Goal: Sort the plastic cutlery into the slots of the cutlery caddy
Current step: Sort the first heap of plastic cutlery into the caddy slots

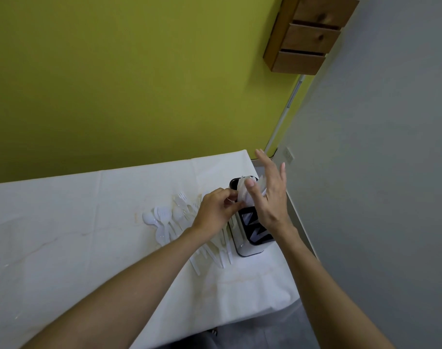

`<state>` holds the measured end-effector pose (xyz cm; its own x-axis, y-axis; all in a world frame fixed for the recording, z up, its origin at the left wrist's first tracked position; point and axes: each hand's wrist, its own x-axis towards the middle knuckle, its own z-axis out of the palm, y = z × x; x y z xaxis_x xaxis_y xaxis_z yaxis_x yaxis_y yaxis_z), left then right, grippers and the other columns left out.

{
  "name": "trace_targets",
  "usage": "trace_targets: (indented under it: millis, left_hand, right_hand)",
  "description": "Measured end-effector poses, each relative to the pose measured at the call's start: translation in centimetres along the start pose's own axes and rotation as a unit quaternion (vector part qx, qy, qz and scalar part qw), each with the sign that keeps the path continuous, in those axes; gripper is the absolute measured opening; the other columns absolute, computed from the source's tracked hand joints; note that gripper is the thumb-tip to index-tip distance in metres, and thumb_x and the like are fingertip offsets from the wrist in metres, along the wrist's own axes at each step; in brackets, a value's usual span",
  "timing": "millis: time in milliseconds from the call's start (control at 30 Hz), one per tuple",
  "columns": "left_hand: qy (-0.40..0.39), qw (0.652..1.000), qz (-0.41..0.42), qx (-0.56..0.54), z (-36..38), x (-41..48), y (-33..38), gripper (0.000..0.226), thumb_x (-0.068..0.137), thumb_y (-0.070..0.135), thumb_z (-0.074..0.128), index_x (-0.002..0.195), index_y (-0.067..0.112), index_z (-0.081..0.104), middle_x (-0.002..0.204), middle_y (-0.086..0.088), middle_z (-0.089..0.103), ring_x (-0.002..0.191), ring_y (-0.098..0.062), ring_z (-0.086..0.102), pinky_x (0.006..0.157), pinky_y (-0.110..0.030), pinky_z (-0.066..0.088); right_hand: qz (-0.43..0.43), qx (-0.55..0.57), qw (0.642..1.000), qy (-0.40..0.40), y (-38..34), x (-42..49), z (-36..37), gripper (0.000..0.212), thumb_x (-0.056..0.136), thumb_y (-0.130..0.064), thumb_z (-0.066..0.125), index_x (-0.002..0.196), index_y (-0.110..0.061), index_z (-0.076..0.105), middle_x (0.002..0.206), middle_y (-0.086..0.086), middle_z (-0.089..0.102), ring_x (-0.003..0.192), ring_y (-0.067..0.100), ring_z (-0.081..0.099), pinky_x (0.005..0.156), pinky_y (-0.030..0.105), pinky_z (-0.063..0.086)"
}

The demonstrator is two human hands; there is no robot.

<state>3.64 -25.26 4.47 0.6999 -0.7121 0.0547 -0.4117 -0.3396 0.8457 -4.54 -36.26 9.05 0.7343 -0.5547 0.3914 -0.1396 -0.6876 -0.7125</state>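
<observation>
On the worktop (89, 235) a pile (169, 222) of spoons and forks still lies loose, so much sorting remains. The left hand (215, 210) has its grip pinched on a white piece at the caddy (252, 238). The right hand (270, 195), fingers spread, steadies pieces already slotted.

White plastic cutlery (169, 222) heaped beside upright dark caddy (252, 235)
</observation>
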Motion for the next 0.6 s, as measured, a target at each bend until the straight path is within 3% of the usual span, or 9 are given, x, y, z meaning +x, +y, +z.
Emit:
trace_targets:
  millis: [167, 300, 367, 433, 533, 600]
  left_hand:
    - [0.004, 1.0, -0.014, 0.021, 0.3, 0.6, 0.0, 0.034, 0.079, 0.048, 0.07, 0.09, 0.016, 0.07, 0.08, 0.004, 0.068, 0.073, -0.01, 0.062, 0.067, -0.021, 0.049]
    - [0.009, 1.0, -0.026, 0.013, 0.2, 0.3, -0.4, 0.034, 0.078, 0.043, 0.075, 0.097, 0.015, 0.073, 0.084, 0.003, 0.071, 0.076, -0.009, 0.065, 0.069, -0.016, 0.05]
    - [-0.003, 0.999, -0.03, -0.009, 0.2, 0.0, -0.7, 0.032, 0.078, 0.034, 0.078, 0.101, 0.014, 0.073, 0.092, 0.001, 0.072, 0.081, -0.01, 0.066, 0.072, -0.013, 0.05]
    - [-0.013, 0.999, -0.027, -0.017, 0.2, -0.3, -0.9, 0.029, 0.079, 0.028, 0.077, 0.104, 0.014, 0.072, 0.096, 0.0, 0.071, 0.083, -0.009, 0.067, 0.073, -0.009, 0.049]
    - [-0.014, 1.0, -0.017, -0.013, -0.1, -0.6, -1.2, 0.027, 0.081, 0.026, 0.075, 0.105, 0.014, 0.072, 0.096, 0.001, 0.071, 0.085, -0.009, 0.066, 0.075, -0.011, 0.05]
    - [-0.011, 1.0, -0.017, -0.016, -0.4, -0.7, -1.4, 0.026, 0.083, 0.024, 0.073, 0.107, 0.013, 0.072, 0.098, 0.0, 0.071, 0.088, -0.01, 0.066, 0.081, -0.016, 0.051]
  right_hand:
    - [-0.032, -0.022, 0.999, -0.006, 0.6, 0.0, 0.1, 0.075, 0.09, -0.07, 0.031, 0.139, -0.017, 0.05, 0.149, -0.001, 0.046, 0.142, 0.005, 0.033, 0.123, 0.044, -0.002]
    - [-0.022, -0.08, 0.996, 0.024, 2.0, 0.2, 0.8, 0.044, 0.099, -0.037, 0.038, 0.124, -0.011, 0.063, 0.135, 0.004, 0.06, 0.134, 0.012, 0.047, 0.122, 0.046, 0.014]
    - [-0.007, -0.123, 0.992, -0.003, 3.0, 0.1, 1.2, 0.038, 0.102, -0.023, 0.033, 0.122, -0.007, 0.061, 0.13, 0.011, 0.063, 0.135, 0.02, 0.047, 0.121, 0.044, 0.017]
    - [0.016, -0.155, 0.986, -0.055, 3.5, -0.2, 1.3, 0.038, 0.104, -0.021, 0.032, 0.13, -0.008, 0.056, 0.138, 0.013, 0.056, 0.143, 0.02, 0.036, 0.123, 0.04, 0.011]
    - [-0.034, -0.193, 0.98, -0.04, 3.1, -0.9, 1.2, 0.046, 0.105, -0.029, 0.029, 0.147, -0.013, 0.039, 0.156, 0.003, 0.034, 0.149, 0.013, 0.016, 0.123, 0.038, 0.003]
    - [-0.067, -0.211, 0.974, -0.05, 2.8, -1.1, 1.3, 0.054, 0.104, -0.036, 0.023, 0.151, -0.011, 0.032, 0.158, 0.0, 0.027, 0.15, 0.013, 0.014, 0.123, 0.037, 0.001]
